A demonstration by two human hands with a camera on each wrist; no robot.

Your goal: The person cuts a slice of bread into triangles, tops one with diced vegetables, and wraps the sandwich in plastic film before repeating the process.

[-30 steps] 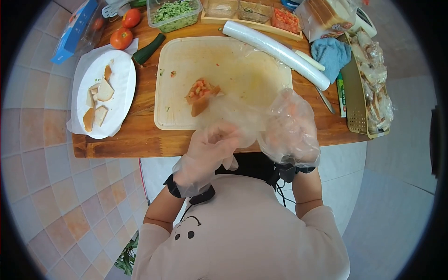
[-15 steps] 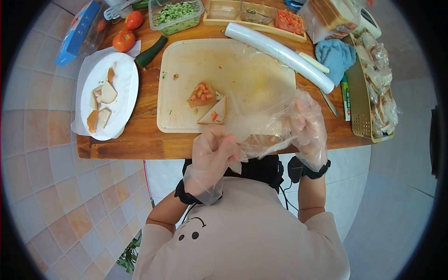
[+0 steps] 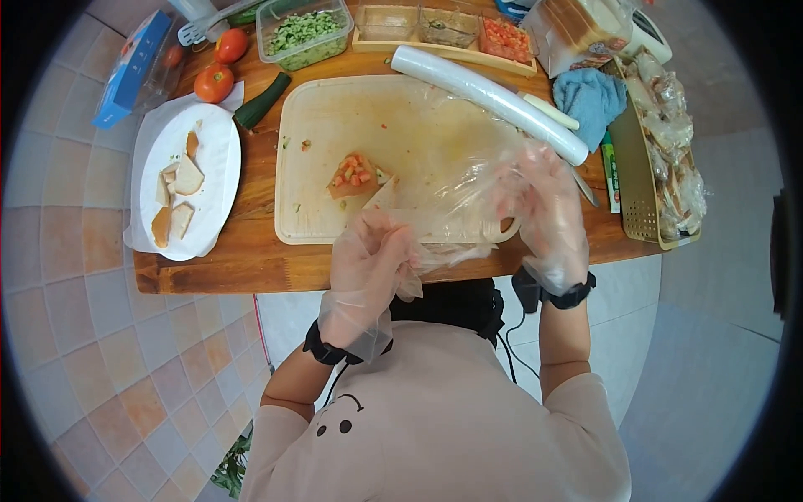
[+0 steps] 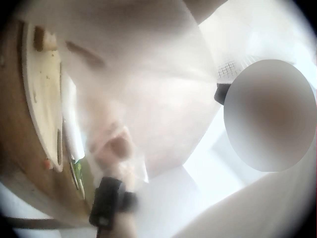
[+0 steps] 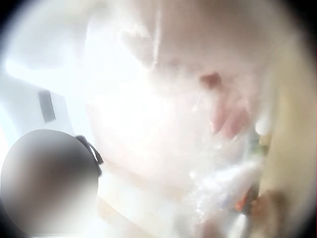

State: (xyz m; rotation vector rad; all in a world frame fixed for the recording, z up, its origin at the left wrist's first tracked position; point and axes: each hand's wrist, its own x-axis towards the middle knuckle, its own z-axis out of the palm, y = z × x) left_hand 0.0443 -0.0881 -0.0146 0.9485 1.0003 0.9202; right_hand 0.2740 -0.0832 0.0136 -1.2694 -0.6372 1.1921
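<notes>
Both hands wear clear plastic gloves. My left hand [image 3: 365, 268] pinches one end of a sheet of clear plastic film [image 3: 456, 251] at the board's front edge. On the other side, my right hand [image 3: 548, 205] grips the film's other end, its fingers curled over the board's right part. The film hangs wrinkled between them. Just beyond my left hand lies bread topped with diced tomato [image 3: 353, 176], beside a pale triangular bread piece [image 3: 385, 194] partly hidden by film and fingers. Both lie on the cutting board [image 3: 401, 125]. The wrist views are badly blurred.
A white plate [image 3: 219, 201] with bread scraps stands at the left, near tomatoes [image 3: 214, 83] and a cucumber [image 3: 263, 100]. Behind the board are a box of diced cucumber [image 3: 305, 33] and a film roll [image 3: 489, 100]. A blue cloth [image 3: 590, 100] and basket [image 3: 640, 167] line the right.
The right hand, earlier bunched in plastic near the left one, has moved away to the right and further over the board. The film now stretches between both hands. The left hand barely moved.
</notes>
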